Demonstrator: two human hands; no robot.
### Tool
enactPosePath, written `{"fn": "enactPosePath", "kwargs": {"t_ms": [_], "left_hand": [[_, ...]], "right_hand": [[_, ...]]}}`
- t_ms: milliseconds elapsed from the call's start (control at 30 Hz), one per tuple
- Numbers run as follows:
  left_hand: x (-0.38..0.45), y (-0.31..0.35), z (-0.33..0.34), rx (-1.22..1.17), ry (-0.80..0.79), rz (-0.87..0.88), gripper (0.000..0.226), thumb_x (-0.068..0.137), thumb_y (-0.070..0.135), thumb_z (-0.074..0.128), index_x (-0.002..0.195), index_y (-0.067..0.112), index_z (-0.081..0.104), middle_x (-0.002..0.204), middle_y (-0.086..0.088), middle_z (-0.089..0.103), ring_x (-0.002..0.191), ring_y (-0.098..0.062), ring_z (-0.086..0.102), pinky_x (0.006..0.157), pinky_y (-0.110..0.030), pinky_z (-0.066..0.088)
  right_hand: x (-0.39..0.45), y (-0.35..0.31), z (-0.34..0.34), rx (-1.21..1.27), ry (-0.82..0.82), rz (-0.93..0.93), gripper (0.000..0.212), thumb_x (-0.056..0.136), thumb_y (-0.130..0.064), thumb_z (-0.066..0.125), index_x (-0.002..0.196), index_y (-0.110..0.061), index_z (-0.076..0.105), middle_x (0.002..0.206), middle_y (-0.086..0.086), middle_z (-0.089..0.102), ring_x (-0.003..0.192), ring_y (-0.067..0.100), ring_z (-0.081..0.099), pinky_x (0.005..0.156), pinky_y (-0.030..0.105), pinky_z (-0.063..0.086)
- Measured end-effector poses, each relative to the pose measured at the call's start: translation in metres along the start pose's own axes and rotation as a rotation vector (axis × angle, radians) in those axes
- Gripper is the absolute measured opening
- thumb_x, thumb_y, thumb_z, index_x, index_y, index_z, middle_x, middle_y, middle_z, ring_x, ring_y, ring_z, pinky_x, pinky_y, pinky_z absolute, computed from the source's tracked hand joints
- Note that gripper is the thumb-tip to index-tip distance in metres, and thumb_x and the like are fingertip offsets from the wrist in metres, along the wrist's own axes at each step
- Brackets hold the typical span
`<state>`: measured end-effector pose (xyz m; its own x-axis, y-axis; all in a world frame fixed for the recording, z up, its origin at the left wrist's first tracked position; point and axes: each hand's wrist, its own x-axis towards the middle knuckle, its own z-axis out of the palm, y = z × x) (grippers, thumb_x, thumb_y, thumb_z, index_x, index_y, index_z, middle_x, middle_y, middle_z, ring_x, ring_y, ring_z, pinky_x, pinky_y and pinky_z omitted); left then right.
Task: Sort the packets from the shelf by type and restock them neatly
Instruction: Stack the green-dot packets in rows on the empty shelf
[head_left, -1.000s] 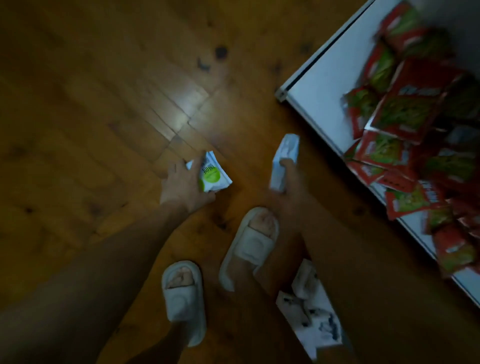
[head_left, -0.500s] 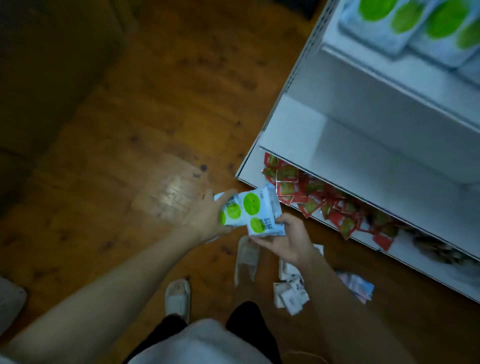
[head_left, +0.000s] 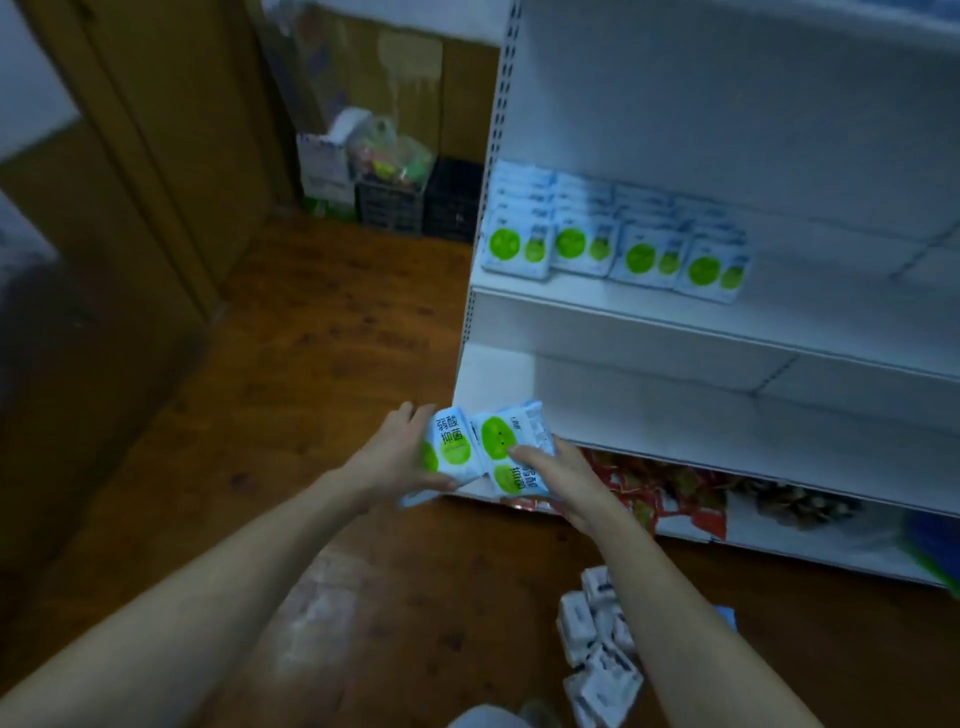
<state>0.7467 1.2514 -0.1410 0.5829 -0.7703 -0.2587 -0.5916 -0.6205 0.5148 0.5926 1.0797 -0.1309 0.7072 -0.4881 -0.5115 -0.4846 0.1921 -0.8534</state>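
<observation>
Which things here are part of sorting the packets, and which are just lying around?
For the job:
- white packets with green circles held in both hands
- matching packets standing on the white shelf
- small white packets piled on the floor
- red packets on the bottom shelf

Lying about:
- black plastic crates
- brown cardboard boxes

The shelf unit (head_left: 727, 332) is plain white. On its middle shelf the stocked packets (head_left: 613, 244) are pale blue-white with bright green circles. The held packets (head_left: 485, 449) in front of it show the same green circles with dark characters. On its bottom shelf lie red-and-green packets (head_left: 660, 488). Left of it the floor (head_left: 322, 353) is reddish-brown wood, and below it lie white packets (head_left: 597, 654) with dark markings.
</observation>
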Motion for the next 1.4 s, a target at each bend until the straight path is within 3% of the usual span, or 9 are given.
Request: {"fn": "enactPosePath", "kwargs": {"t_ms": [100,233,367,567,733,900,1067,1233,1400], "left_hand": [[0.014,0.041,-0.022,-0.002,0.087,0.041,0.104,0.063,0.054,0.084,0.144,0.014,0.032,0.126,-0.004,0.039,0.117,-0.02,0.038,0.096,-0.033,0.037],[0.038,0.106,-0.041,0.041,0.218,0.093,0.097,0.063,0.053,0.085,0.138,0.016,0.035,0.121,-0.003,0.039,0.112,-0.02,0.038,0.094,-0.033,0.04],[0.059,0.158,-0.048,0.057,0.279,0.149,0.093,0.061,0.052,0.086,0.134,0.022,0.036,0.12,-0.004,0.047,0.109,-0.022,0.044,0.088,-0.036,0.045],[0.089,0.204,-0.053,0.149,0.263,0.146,0.087,0.069,0.059,0.078,0.133,0.021,0.034,0.1,0.003,0.057,0.082,-0.016,0.056,0.061,-0.032,0.05],[0.129,0.214,-0.061,0.062,0.192,0.126,0.081,0.079,0.049,0.074,0.142,0.018,0.033,0.124,-0.004,0.058,0.1,-0.018,0.057,0.077,-0.033,0.05],[0.193,0.216,-0.08,0.131,0.204,0.172,0.071,0.08,0.036,0.077,0.138,0.014,0.043,0.129,-0.01,0.055,0.113,-0.027,0.052,0.093,-0.039,0.046],[0.265,0.215,-0.097,0.247,0.241,0.187,0.064,0.079,0.04,0.076,0.134,0.026,0.045,0.128,-0.002,0.057,0.112,-0.026,0.053,0.087,-0.038,0.046],[0.319,0.212,-0.105,0.395,0.192,0.198,0.061,0.083,0.043,0.07,0.134,0.033,0.04,0.127,-0.002,0.061,0.118,-0.026,0.049,0.098,-0.042,0.035],[0.355,0.202,-0.102,0.503,0.123,0.233,0.059,0.088,0.045,0.063,0.141,0.032,0.038,0.129,-0.005,0.056,0.122,-0.026,0.046,0.101,-0.043,0.034]], "right_hand": [[-0.005,-0.021,-0.047,-0.012,0.051,-0.035,0.022,0.086,-0.016,0.07,0.108,-0.01,0.069,0.091,0.007,0.077,0.084,0.025,0.074,0.078,0.042,0.06],[-0.01,-0.041,-0.101,0.119,0.079,-0.121,0.028,0.089,-0.012,0.063,0.117,-0.012,0.06,0.102,0.014,0.074,0.089,0.031,0.072,0.081,0.049,0.059],[-0.018,-0.055,-0.15,0.246,0.116,-0.152,0.028,0.09,-0.023,0.068,0.116,-0.019,0.06,0.101,0.007,0.076,0.088,0.025,0.073,0.068,0.04,0.059],[-0.012,-0.062,-0.207,0.029,0.146,-0.221,0.045,0.078,-0.023,0.083,0.115,-0.018,0.058,0.107,0.0,0.073,0.091,0.015,0.072,0.074,0.03,0.057],[0.014,-0.083,-0.245,-0.171,0.136,-0.298,0.039,0.078,-0.008,0.08,0.11,-0.019,0.06,0.105,0.002,0.071,0.087,0.013,0.068,0.072,0.025,0.058],[0.068,-0.13,-0.27,-0.61,0.172,-0.364,0.025,0.076,-0.014,0.082,0.083,-0.02,0.059,0.081,-0.002,0.06,0.079,0.02,0.06,0.067,0.032,0.047],[0.132,-0.183,-0.274,-0.857,0.245,-0.378,0.053,0.077,-0.019,0.081,0.122,-0.019,0.054,0.11,0.002,0.058,0.096,0.024,0.06,0.08,0.036,0.053],[0.19,-0.22,-0.271,-1.053,0.218,-0.354,0.052,0.082,-0.02,0.075,0.129,-0.02,0.052,0.133,0.004,0.056,0.113,0.024,0.056,0.085,0.031,0.047],[0.232,-0.223,-0.264,-1.069,0.159,-0.305,0.048,0.087,-0.016,0.069,0.132,-0.018,0.054,0.135,0.008,0.05,0.12,0.026,0.051,0.09,0.028,0.043]]}}
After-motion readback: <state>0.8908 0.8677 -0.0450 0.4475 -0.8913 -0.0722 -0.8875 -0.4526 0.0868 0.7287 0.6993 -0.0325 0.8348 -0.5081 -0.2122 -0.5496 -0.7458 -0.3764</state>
